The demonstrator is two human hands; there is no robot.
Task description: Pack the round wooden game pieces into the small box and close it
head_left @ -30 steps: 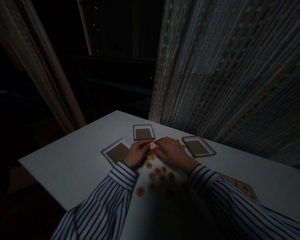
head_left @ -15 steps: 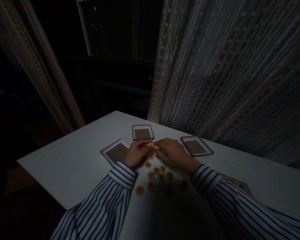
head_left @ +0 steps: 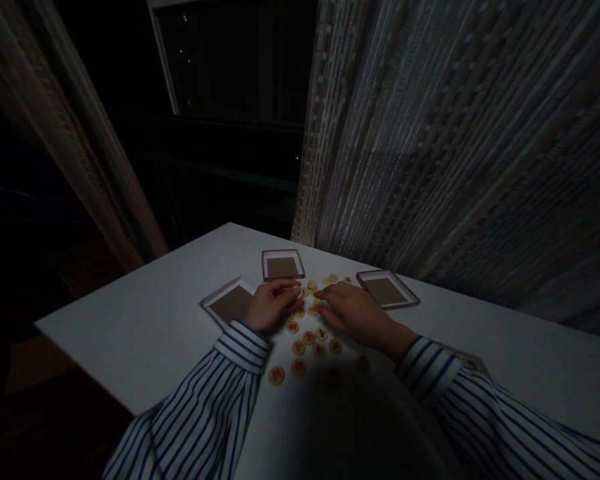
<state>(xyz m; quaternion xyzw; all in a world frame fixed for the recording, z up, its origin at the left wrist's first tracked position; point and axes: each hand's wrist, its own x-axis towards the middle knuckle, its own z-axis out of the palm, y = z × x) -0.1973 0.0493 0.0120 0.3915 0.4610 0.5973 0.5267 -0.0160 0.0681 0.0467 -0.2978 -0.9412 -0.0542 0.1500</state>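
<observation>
While the room lies very dim, the table (head_left: 145,327) shows pale under the person's two hands, both in blue-striped sleeves. The left hand (head_left: 269,307) is curled, its fingertips (head_left: 293,291) pressed together on a round disc (head_left: 297,292) held on edge just above the table. The right hand (head_left: 353,312) lies flat and low beside it, fingers (head_left: 325,294) stretched toward the left hand and slightly spread; whether it grips anything cannot be told, since its underside is hidden.

Between and before the hands lie many more discs (pale rounds with red or dark marks too small to read). A loose cluster (head_left: 310,340) sits just near the wrists, with one piece (head_left: 276,375) lying apart toward the left sleeve (head_left: 215,400). A few plain discs (head_left: 330,279) lie beyond the right hand's fingertips, near the far edge of the group.

Three shallow trays with brown insides ring the hands: a left tray (head_left: 227,303) touching or just beside the left hand, a middle tray (head_left: 283,265) farther back, and a right tray (head_left: 387,289) beyond the right hand. Behind the table hang two curtains, a broad one (head_left: 455,147) on the right and a narrower one (head_left: 65,133) on the left, with a dark window (head_left: 230,67) between them. By the right sleeve (head_left: 480,413), a printed sheet (head_left: 473,363) peeks out on the table, mostly hidden.
</observation>
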